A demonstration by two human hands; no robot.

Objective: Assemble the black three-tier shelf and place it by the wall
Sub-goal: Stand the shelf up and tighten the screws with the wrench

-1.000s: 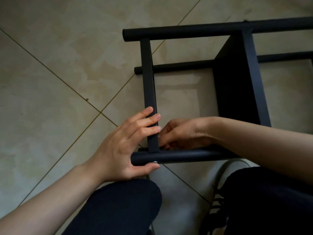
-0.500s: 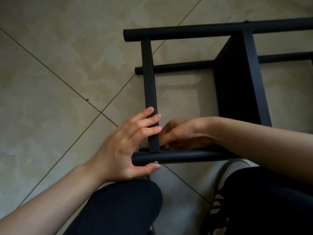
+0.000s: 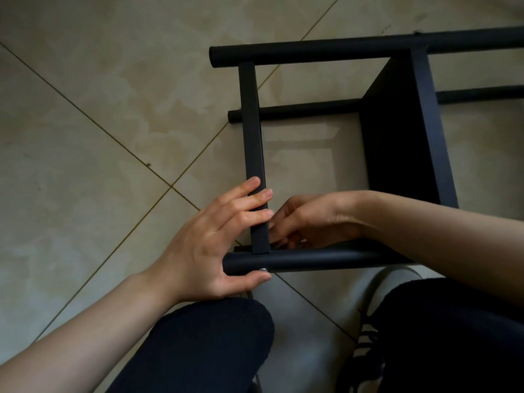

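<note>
The black shelf frame lies on its side on the tiled floor. Its near round tube [image 3: 326, 258] runs left to right just above my knees, and a flat crossbar [image 3: 251, 123] joins it to the far tube [image 3: 340, 51]. A black shelf panel [image 3: 397, 143] stands on edge to the right. My left hand [image 3: 209, 245] clamps the joint, fingers laid over the crossbar and thumb under the near tube beside a silver screw head [image 3: 263, 269]. My right hand [image 3: 309, 219] is behind the crossbar with curled fingers at the joint's inner side. What they hold is hidden.
A lower tube [image 3: 306, 107] lies against the floor beneath the frame. Beige floor tiles [image 3: 99, 137] with thin grout lines stretch to the left and far side. My dark-trousered knees [image 3: 204, 344] and a laced shoe [image 3: 365, 350] fill the bottom of the view.
</note>
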